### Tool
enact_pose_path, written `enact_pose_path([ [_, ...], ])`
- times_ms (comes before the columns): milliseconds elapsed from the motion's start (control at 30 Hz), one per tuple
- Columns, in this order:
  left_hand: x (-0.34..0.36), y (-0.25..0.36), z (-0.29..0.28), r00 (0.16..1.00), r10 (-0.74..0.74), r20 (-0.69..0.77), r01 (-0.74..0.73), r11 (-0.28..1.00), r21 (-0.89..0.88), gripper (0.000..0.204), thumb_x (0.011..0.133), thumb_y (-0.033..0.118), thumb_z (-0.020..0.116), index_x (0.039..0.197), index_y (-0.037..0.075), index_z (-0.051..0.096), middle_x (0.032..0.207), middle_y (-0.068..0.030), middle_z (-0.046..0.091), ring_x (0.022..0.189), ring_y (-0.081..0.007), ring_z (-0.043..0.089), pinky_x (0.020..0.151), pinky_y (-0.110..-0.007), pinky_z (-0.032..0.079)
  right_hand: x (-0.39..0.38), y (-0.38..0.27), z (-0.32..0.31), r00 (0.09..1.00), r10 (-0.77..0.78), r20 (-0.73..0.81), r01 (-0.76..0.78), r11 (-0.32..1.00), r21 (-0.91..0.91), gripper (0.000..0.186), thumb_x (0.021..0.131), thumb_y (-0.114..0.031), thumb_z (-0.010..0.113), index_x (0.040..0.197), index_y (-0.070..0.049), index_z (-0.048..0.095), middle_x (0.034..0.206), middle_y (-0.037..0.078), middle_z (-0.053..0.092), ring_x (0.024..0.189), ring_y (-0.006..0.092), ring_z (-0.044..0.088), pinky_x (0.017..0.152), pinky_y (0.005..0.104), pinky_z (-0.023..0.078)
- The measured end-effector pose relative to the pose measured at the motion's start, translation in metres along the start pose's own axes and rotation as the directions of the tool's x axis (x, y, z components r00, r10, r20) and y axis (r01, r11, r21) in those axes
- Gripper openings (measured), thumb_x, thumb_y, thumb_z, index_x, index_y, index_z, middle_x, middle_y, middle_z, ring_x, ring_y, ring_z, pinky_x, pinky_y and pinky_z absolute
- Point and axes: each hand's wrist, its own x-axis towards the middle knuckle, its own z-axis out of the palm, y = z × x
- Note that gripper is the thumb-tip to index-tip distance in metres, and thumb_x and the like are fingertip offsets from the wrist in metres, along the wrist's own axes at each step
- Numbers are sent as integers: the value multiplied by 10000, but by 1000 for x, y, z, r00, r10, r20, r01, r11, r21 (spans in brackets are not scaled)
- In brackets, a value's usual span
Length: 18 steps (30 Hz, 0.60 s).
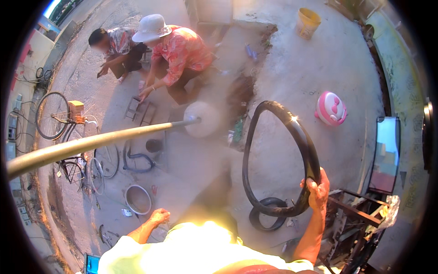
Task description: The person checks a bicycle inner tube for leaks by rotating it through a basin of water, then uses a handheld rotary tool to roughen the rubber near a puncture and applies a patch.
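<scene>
A black inner tube (299,123), inflated into a large loop, hangs upright from my right hand (318,188), whose fingers and thumb wrap round its right side. Sunlight glints off its upper curve. Below it, a second black tube (255,221) lies coiled on the ground, partly hidden behind the first. My left hand (158,216) is out to the left, loosely bent, with nothing visible in it. Nearest to that hand is a round basin (138,200) with a pale rim and what looks like water inside.
A long pole (100,145) crosses from the left. Two people crouch ahead, one in a white hat (153,28). Bicycle parts (73,166) lie left. A pink-and-white plastic seat (331,108), a yellow bucket (308,23), a mirror (386,153) and a metal frame (358,208) stand right.
</scene>
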Motion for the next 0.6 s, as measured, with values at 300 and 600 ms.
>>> enact_pose_path([
  [300, 9, 236, 46, 996, 63, 71, -67, 996, 66, 310, 979, 274, 697, 1168, 34, 648, 994, -78, 721, 838, -187, 704, 696, -338, 551, 121, -56, -100, 973, -96, -211, 80, 993, -83, 721, 894, -593, 722, 1249, 19, 584, 825, 36, 625, 721, 121, 610, 656, 272, 503],
  [600, 57, 461, 105, 987, 158, -18, -157, 986, 48, 396, 985, 292, 683, 1273, 26, 624, 1010, -81, 718, 830, -191, 714, 689, -334, 556, 288, -92, -204, 921, -137, -364, 119, 990, -71, 485, 885, -439, 699, 1138, -37, 607, 827, 48, 646, 748, 136, 626, 728, 298, 509],
])
